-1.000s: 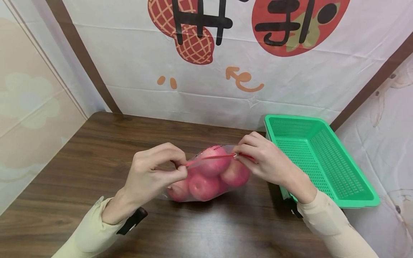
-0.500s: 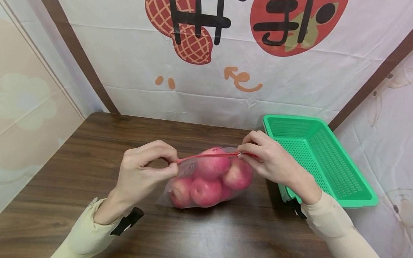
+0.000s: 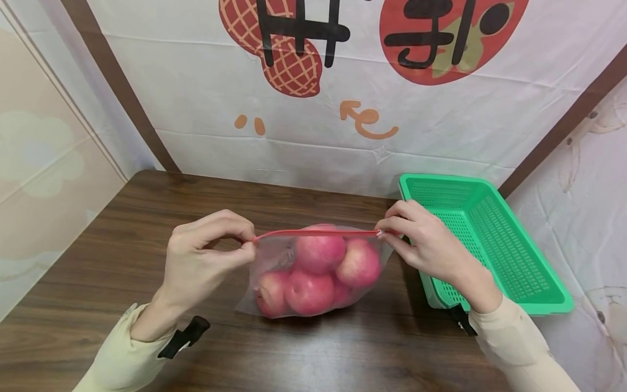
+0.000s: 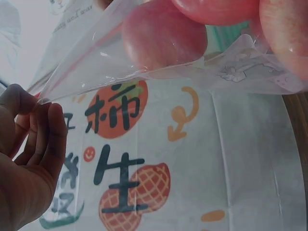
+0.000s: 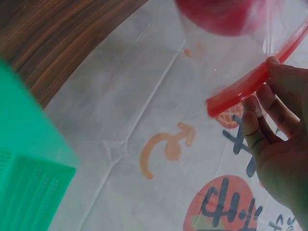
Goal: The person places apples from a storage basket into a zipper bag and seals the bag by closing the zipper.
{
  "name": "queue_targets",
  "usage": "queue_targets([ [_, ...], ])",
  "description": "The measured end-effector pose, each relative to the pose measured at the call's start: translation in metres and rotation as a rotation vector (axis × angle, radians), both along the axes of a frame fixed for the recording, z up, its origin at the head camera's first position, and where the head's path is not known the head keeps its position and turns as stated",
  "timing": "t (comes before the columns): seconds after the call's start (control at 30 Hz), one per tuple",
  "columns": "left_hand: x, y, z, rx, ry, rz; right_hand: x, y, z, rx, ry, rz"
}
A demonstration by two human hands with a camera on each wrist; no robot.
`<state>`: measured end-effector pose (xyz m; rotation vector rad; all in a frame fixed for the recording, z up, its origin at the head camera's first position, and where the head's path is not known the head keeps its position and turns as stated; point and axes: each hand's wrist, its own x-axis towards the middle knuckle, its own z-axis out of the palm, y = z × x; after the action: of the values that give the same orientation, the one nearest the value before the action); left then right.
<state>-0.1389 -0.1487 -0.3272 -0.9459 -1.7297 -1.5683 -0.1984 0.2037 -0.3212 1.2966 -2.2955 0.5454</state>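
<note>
A clear zip bag [image 3: 274, 256] with a red top strip hangs between my two hands, holding several red apples [image 3: 320, 253]. My left hand [image 3: 208, 256] pinches the strip's left end between thumb and forefinger. At the other end, my right hand [image 3: 431, 242] grips the strip near a small white slider [image 3: 379, 233]. The strip runs nearly straight from hand to hand. In the left wrist view, the left fingertips [image 4: 43, 103] hold the bag's corner. A short red end of the strip [image 5: 231, 101] sticks out past the right fingers in the right wrist view.
A green plastic basket [image 3: 539, 272] with perforated walls stands at the right, just beyond my right hand. Dark wooden tabletop [image 3: 98, 305] lies under everything. A printed white cloth [image 3: 313, 152] hangs behind the table's back edge.
My left hand has moved left and my right hand a little right, stretching the red strip longer and straighter between them. More of the bag and apples shows below it.
</note>
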Motion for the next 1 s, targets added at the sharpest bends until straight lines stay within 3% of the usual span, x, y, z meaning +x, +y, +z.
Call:
queue_targets([
  [0.43, -0.004, -0.022, -0.006, 0.033, -0.116, 0.159, -0.01, 0.023, -0.004, -0.046, -0.012, -0.026],
  [0.63, -0.008, -0.028, -0.006, 0.056, -0.155, 0.208, -0.013, 0.018, -0.002, -0.034, -0.015, -0.066],
  [0.83, -0.018, -0.032, -0.004, 0.017, -0.194, 0.292, -0.018, 0.009, -0.003, -0.06, 0.046, -0.095],
  [1.0, -0.026, -0.036, -0.004, 0.008, -0.205, 0.312, -0.023, 0.003, -0.002, -0.062, 0.075, -0.127],
])
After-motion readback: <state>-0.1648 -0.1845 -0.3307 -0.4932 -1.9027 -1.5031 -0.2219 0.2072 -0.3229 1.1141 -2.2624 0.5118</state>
